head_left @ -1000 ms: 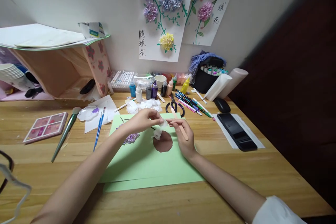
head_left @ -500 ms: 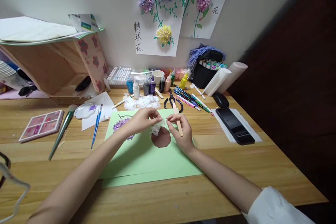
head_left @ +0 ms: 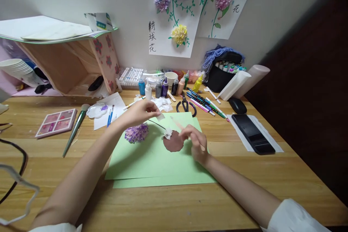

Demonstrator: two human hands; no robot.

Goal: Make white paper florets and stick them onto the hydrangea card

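Observation:
My left hand (head_left: 144, 113) pinches a small piece of white tissue paper (head_left: 161, 116) above the green paper (head_left: 141, 166). Gripped in my right hand (head_left: 198, 144) is a wooden craft stick (head_left: 177, 122), blurred, its upper end pointing up and left. Close by my right fingertips lies a brown round patch (head_left: 174, 144) on the green paper. Crumpled white tissue (head_left: 168, 134) sits at the patch's upper left edge. A purple textured flower (head_left: 136, 133) is left of it, below my left hand. A dark drawn line runs from near my left fingers toward the patch.
Behind the paper are torn white paper scraps (head_left: 164, 105), scissors (head_left: 186, 106), several paint bottles (head_left: 164, 88) and pens (head_left: 203, 102). At left lie a palette (head_left: 56, 123) and a large brush (head_left: 76, 128); at right, a phone (head_left: 252, 134) and a mouse (head_left: 237, 105).
My hands have moved apart: the left is lifted away with the tissue piece, the right has turned the craft stick toward the patch. The whole view has shifted slightly.

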